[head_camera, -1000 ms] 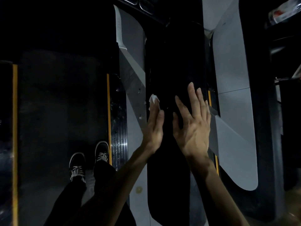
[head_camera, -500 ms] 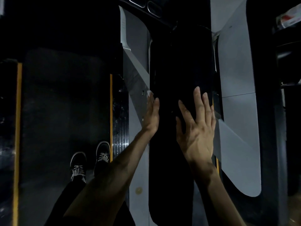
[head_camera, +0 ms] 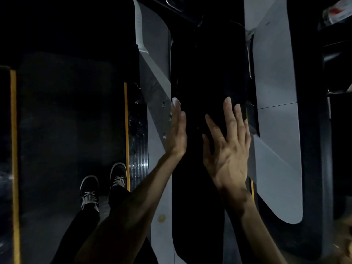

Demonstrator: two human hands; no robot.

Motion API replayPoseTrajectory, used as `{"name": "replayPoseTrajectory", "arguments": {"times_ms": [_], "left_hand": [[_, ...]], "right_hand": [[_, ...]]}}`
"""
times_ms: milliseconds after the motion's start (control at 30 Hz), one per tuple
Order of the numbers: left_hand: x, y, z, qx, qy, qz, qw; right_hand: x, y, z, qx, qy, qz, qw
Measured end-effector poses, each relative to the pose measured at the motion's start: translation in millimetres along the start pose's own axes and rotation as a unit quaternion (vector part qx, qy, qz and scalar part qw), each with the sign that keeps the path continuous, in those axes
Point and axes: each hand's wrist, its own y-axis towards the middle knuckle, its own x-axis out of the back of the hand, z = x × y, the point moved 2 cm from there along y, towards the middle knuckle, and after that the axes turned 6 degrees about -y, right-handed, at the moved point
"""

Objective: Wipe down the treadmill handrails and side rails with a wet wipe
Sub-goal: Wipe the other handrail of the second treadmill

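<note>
The limp, light wet wipe [head_camera: 175,101] is pressed by the flat-fingered left hand [head_camera: 177,130] against the black handrail's [head_camera: 200,73] left edge, best kept under the fingertips, while the right hand [head_camera: 227,147] lies spread and empty on top.

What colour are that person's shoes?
Black lace-up shoes with white laces and soles, seen in the head view.

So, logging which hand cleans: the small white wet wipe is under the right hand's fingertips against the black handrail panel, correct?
Not quite: the head view shows the small white wet wipe under the left hand, against the black handrail panel. The right hand holds nothing.
</note>
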Motion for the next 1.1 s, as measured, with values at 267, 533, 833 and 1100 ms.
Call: {"name": "replayPoseTrajectory", "arguments": {"times_ms": [267,533,833,1100], "left_hand": [[20,-29,45,0.098,-0.045,-0.02,0.994],[4,-64,22,0.006,-0.018,0.009,1.0],[-5,41,-32,-0.056,0.073,0.029,0.995],[13,21,-6,0.048,0.034,-0.005,0.998]], "right_hand": [[1,0,1,-0.009,0.004,0.006,1.0],[0,0,0,-0.006,0.001,0.01,1.0],[0,0,1,-0.007,-0.005,0.002,1.0],[3,1,2,-0.011,-0.009,0.002,1.0]]}}
